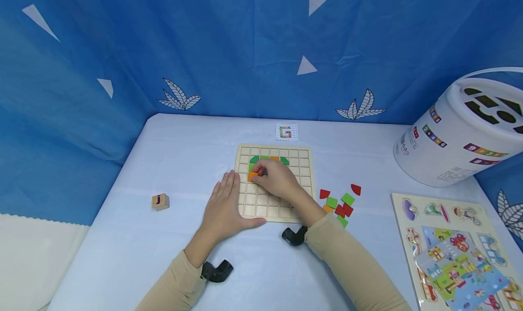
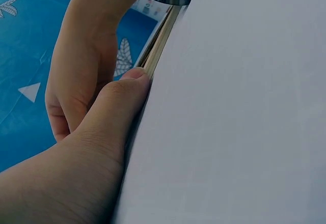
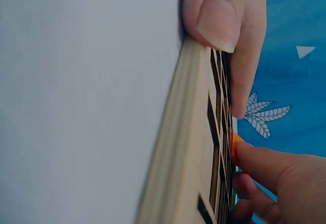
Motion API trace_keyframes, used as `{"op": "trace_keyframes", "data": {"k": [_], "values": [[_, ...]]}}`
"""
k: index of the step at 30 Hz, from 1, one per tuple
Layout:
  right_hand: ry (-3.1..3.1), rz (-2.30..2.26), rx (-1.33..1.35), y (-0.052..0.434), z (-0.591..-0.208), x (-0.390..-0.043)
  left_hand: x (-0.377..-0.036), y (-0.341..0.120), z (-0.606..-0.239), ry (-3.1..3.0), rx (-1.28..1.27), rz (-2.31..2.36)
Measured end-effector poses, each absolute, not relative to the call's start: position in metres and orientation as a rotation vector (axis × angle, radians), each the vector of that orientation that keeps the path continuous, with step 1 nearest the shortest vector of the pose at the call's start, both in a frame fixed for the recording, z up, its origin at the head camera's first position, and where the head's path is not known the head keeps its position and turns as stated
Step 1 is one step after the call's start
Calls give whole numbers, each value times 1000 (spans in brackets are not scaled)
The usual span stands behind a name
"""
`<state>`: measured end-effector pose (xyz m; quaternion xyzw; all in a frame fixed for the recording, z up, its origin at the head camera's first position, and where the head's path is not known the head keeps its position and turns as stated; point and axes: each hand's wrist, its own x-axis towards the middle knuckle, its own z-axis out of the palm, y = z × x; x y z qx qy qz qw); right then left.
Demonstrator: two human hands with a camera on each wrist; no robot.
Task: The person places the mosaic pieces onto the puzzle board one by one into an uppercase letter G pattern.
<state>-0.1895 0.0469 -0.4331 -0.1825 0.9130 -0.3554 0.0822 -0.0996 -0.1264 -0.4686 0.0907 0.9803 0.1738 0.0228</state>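
Observation:
A wooden grid board (image 1: 261,199) lies on the table. My right hand (image 1: 278,178) pinches an orange square tile (image 1: 252,177) at the board's left side, just below a light green tile (image 1: 251,167). In the right wrist view the orange tile (image 3: 236,142) stands tilted at the fingertips. Along the top of the pattern lie two dark green quarter-round tiles, a light green square and an orange square (image 1: 274,158). My left hand (image 1: 222,206) rests flat with straight fingers along the board's left edge, its thumb (image 2: 125,89) touching the near edge.
Several loose red, green and orange tiles (image 1: 347,198) lie right of the board. A pattern card (image 1: 287,132) sits behind it. A lettered wooden cube (image 1: 160,202) is at left. A white bucket (image 1: 453,138) and a picture puzzle board (image 1: 402,224) stand at right.

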Motion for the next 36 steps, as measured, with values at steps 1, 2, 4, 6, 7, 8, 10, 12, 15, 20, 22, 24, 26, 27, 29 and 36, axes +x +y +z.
{"op": "trace_keyframes", "data": {"k": [1,2,4,6,7,8,10,12,15,20,22,24,26,27,29,36], "values": [[2729,-1053,-550,47,-433,-189,-99,-126,-469,3037,281,538],[2732,-1044,-554,47,-433,-188,-99,-126,-469,3037,282,539],[2737,-1020,-562,48,-432,-187,-99,-126,-469,3036,283,541],[2742,-998,-565,48,-431,-186,-99,-125,-469,3034,283,546],[2743,-989,-565,49,-430,-185,-99,-125,-468,3031,283,546],[2746,-977,-567,49,-430,-185,-99,-125,-468,3030,284,547],[2754,-952,-576,50,-429,-183,-99,-125,-468,3026,286,546],[2760,-927,-582,51,-429,-182,-99,-125,-468,3024,286,547],[2769,-894,-604,53,-429,-181,-98,-125,-468,3022,286,545],[2767,-882,-616,62,-426,-175,-98,-124,-469,3024,280,548],[2763,-886,-593,69,-423,-172,-99,-125,-470,3026,275,552],[2763,-886,-561,78,-419,-168,-99,-125,-470,3028,270,554],[2767,-879,-520,90,-416,-164,-99,-125,-471,3032,268,557],[2772,-872,-500,97,-414,-162,-99,-125,-472,3035,268,559],[2792,-841,-458,112,-411,-158,-100,-125,-472,3039,267,560],[2850,-678,-338,169,-402,-143,-101,-127,-471,3047,276,570]]}}
